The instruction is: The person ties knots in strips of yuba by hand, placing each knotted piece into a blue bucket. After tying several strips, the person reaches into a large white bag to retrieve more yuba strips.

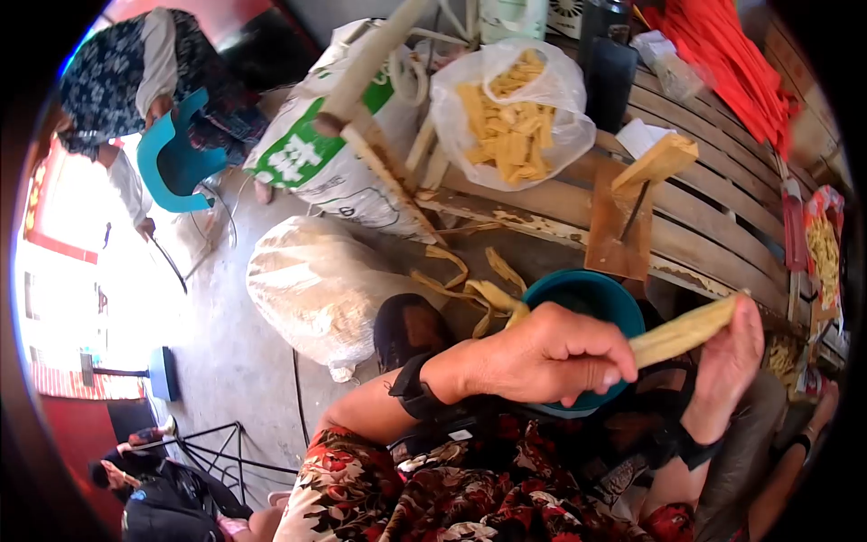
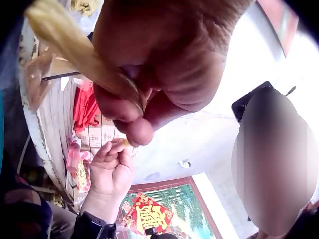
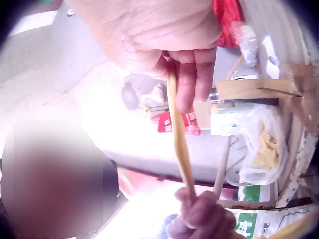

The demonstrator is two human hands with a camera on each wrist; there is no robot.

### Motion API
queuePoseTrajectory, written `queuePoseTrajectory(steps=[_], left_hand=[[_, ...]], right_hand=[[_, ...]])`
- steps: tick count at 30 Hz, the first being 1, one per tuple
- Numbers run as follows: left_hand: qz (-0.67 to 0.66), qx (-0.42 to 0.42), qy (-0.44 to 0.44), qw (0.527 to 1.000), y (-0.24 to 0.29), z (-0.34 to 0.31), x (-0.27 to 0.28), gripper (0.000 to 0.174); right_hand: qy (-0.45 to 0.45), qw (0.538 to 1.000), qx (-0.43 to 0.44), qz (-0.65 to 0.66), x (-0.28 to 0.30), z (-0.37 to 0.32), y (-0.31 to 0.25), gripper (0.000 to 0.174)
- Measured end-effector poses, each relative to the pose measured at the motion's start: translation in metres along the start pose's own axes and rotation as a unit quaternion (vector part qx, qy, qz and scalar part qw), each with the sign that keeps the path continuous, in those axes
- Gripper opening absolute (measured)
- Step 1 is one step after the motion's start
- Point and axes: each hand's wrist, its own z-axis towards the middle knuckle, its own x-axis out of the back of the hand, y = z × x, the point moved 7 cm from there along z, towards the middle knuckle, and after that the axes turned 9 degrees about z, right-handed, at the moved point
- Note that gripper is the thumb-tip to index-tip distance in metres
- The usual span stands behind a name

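Observation:
A long, flat, pale-yellow strip (image 1: 686, 332) is stretched between both hands over the person's lap. My left hand (image 1: 555, 354) grips it with curled fingers, and a loose yellow length (image 2: 70, 45) trails out of that fist in the left wrist view. At the strip's other end, my right hand (image 1: 733, 348) pinches it between thumb and fingers; the right wrist view shows the strip (image 3: 178, 134) running straight from this hand (image 3: 164, 35) down to the left fist (image 3: 202, 214). Below the hands stands a teal tub (image 1: 578, 285), partly hidden by them.
A slatted bench (image 1: 722, 230) holds a wooden board (image 1: 607, 244) with a raised block and thin metal rod. Beside it sits a plastic bag (image 1: 461, 149) of cut yellow pieces. Stuffed sacks (image 1: 307, 271) stand at left, and another person (image 1: 153, 81) holds a teal chair (image 1: 158, 176).

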Motion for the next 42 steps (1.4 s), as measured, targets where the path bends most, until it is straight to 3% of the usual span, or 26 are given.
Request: queuePoseTrajectory(steps=[2,4,5,6,8,10,12,14,15,18,19,21,23,25,26,28,30,32,34,36,38,41,42], left_hand=[[-0.038,0.127,-0.008,0.991,-0.011,-0.009,-0.001,0.024],[-0.025,0.206,0.015,0.978,-0.037,-0.009,-0.002,0.035],[0.041,0.159,-0.009,0.986,-0.029,-0.007,-0.005,0.045],[0.098,0.112,-0.035,0.988,-0.011,-0.006,-0.011,0.035],[0.259,0.028,0.068,0.963,0.0,-0.011,-0.014,0.02],[0.152,0.055,0.107,0.981,-0.002,-0.019,-0.005,0.014],[0.021,0.076,0.114,0.99,-0.003,-0.017,-0.004,0.015],[-0.14,0.098,0.093,0.981,-0.001,-0.016,-0.02,0.02],[-0.163,0.122,0.069,0.977,0.004,-0.013,-0.027,0.023],[-0.198,0.123,0.061,0.971,-0.012,-0.006,-0.032,0.022],[-0.173,0.078,0.099,0.977,-0.015,-0.004,-0.027,0.018],[-0.03,0.075,0.181,0.98,-0.015,-0.009,-0.013,0.014],[0.064,0.079,0.242,0.965,-0.011,-0.012,-0.004,0.013],[0.213,-0.017,0.263,0.941,-0.008,-0.01,-0.01,0.016],[0.281,-0.067,0.268,0.919,0.002,-0.009,-0.015,0.017],[0.279,-0.076,0.249,0.924,0.007,-0.009,-0.019,0.024],[0.194,-0.06,0.266,0.942,-0.003,-0.014,-0.019,0.028],[-0.093,0.112,0.223,0.964,-0.033,-0.018,-0.011,0.028],[-0.209,0.139,0.212,0.944,-0.047,-0.018,-0.007,0.025],[-0.214,0.133,0.188,0.949,-0.044,-0.02,-0.013,0.023],[-0.218,0.183,0.141,0.948,-0.055,-0.02,-0.022,0.022],[-0.3,0.244,-0.044,0.921,-0.051,-0.025,-0.04,0.029],[-0.257,0.252,-0.015,0.933,-0.053,-0.024,-0.036,0.03]], right_hand=[[0.007,0.997,0.072,-0.022,-0.012,-0.026,-0.022,0.018],[-0.192,0.94,0.162,-0.231,-0.052,-0.07,-0.039,0.021],[-0.304,0.923,0.095,-0.217,-0.071,-0.092,-0.029,0.023],[-0.407,0.89,0.027,-0.203,-0.088,-0.113,-0.02,0.026],[-0.344,0.9,0.004,-0.267,-0.079,-0.115,-0.017,0.027],[-0.257,0.93,0.017,-0.26,-0.065,-0.106,-0.006,0.028],[-0.186,0.963,-0.107,-0.163,-0.04,-0.096,0.016,0.024],[-0.173,0.969,-0.116,-0.135,-0.03,-0.094,0.033,0.021],[-0.188,0.972,-0.125,-0.07,-0.023,-0.095,0.045,0.019],[-0.197,0.973,-0.069,-0.094,-0.027,-0.089,0.05,0.02],[-0.191,0.973,-0.083,-0.095,-0.026,-0.088,0.048,0.021],[-0.181,0.973,-0.111,-0.094,-0.024,-0.086,0.041,0.026],[-0.19,0.97,-0.079,-0.13,-0.039,-0.092,0.032,0.035],[-0.178,0.965,-0.095,-0.168,-0.046,-0.099,0.036,0.051],[-0.152,0.97,-0.105,-0.157,-0.044,-0.097,0.039,0.05],[-0.088,0.977,-0.13,-0.142,-0.033,-0.092,0.043,0.048],[-0.092,0.968,-0.232,-0.024,-0.029,-0.09,0.053,0.045],[-0.102,0.92,-0.356,0.132,-0.03,-0.095,0.061,0.043],[-0.186,0.86,-0.406,0.245,-0.045,-0.11,0.065,0.045],[-0.218,0.857,-0.398,0.244,-0.047,-0.107,0.062,0.048],[-0.226,0.883,-0.365,0.193,-0.046,-0.103,0.057,0.046],[-0.229,0.942,-0.246,-0.013,-0.045,-0.095,0.048,0.036],[-0.225,0.951,-0.199,-0.073,-0.044,-0.092,0.044,0.033]])
